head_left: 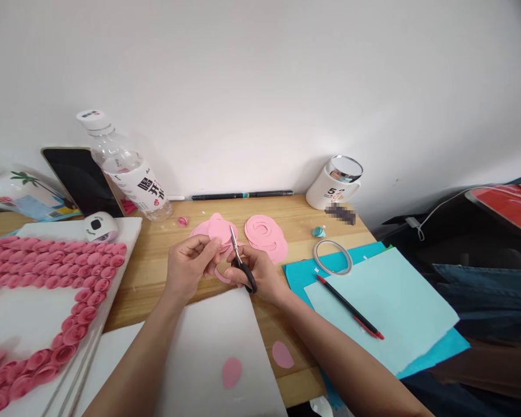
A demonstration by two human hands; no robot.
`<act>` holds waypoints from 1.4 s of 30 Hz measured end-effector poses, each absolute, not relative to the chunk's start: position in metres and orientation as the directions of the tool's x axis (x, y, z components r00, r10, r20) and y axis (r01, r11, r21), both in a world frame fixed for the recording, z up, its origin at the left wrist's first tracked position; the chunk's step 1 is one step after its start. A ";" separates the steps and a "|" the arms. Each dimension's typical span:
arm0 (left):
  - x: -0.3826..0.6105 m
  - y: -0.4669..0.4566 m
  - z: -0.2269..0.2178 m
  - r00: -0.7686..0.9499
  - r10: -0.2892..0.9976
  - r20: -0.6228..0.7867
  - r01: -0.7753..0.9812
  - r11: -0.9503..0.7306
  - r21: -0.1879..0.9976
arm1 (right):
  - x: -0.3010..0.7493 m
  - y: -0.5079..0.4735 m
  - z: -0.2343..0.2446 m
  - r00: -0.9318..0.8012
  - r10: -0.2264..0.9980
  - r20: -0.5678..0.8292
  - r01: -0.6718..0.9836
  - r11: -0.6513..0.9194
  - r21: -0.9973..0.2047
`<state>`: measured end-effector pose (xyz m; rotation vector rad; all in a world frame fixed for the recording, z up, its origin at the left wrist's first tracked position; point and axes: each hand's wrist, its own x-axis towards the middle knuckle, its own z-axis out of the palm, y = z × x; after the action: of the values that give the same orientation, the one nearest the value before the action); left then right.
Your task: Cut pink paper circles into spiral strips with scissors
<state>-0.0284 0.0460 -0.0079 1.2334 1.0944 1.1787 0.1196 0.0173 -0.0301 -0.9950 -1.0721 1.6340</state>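
Observation:
Between thumb and fingers, my left hand (195,260) pinches a piece of pink paper (220,227) with rounded edges. My right hand (260,269) grips black-handled scissors (244,272), whose metal blades point up and away beside the paper's right edge. A strip of pink paper curls down below the hands. Behind them lie pink paper circles (267,237), some cut in spirals. Small pink cut-offs rest closer to me, one (231,372) on a white sheet (212,341) and another (283,354) on the wood.
On the left, a white board (30,313) carries rows of rolled pink paper roses. A water bottle (132,174), phone (72,179) and white mug (332,182) stand along the wall. Blue paper (399,307), a pen (349,306) and a tape roll (332,257) lie at right.

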 end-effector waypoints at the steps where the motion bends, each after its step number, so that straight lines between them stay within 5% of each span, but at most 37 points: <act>1: -0.029 0.046 -0.009 0.084 0.996 0.024 -0.059 -0.019 0.998 | 0.119 0.017 -0.030 -0.253 0.956 -0.148 -0.255 -0.214 -0.943; 12: -0.023 0.043 -0.010 0.074 0.997 -0.002 0.108 -0.006 0.994 | 0.110 0.015 -0.034 -0.287 0.946 -0.151 -0.239 -0.223 -0.945; 22: -0.029 0.047 -0.014 0.163 0.983 -0.086 0.043 0.080 0.996 | 0.112 0.021 -0.031 -0.277 0.958 -0.071 -0.287 -0.154 -0.945; 42: -0.031 0.048 -0.014 0.092 0.996 -0.007 -0.088 0.016 0.996 | 0.115 0.019 -0.032 -0.274 0.952 -0.133 -0.247 -0.204 -0.947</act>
<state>-0.0310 0.0481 -0.0139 1.1778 1.0824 1.1738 0.1154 0.0187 -0.0318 -0.9877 -1.0910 1.6437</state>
